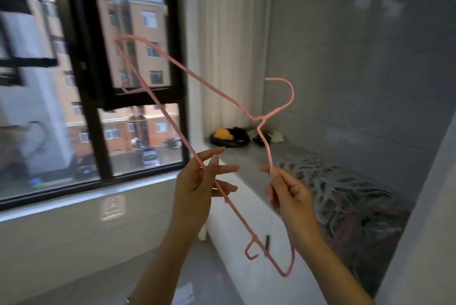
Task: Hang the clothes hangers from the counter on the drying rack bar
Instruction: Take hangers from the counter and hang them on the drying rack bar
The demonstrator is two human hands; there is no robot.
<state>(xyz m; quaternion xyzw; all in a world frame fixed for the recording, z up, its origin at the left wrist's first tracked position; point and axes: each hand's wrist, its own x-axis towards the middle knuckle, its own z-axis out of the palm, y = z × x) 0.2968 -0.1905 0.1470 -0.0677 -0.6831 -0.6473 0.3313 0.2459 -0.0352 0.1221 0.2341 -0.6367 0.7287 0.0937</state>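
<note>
Holding a pink hanger (258, 119) tilted in the air before the window (138, 97), the left hand (197, 186) pinches its long bottom bar between thumb and fingers (228, 169), while the right hand (288, 196) curls round one sloping arm. Grey hangers (333, 188) lie heaped on the worktop (246, 156) at right.

A single wide-angle view from the person's head faces forward and slightly down, and its picture is blurred toward the edges. It sits close above the left hand (197, 186) and right hand (288, 196), which hold the pink hanger (172, 122) up in the near centre, forearms entering from the bottom edge. The window (138, 58) takes the left side, the counter (246, 159) runs from near right to far centre, and a grey wall (345, 58) closes the right.
</note>
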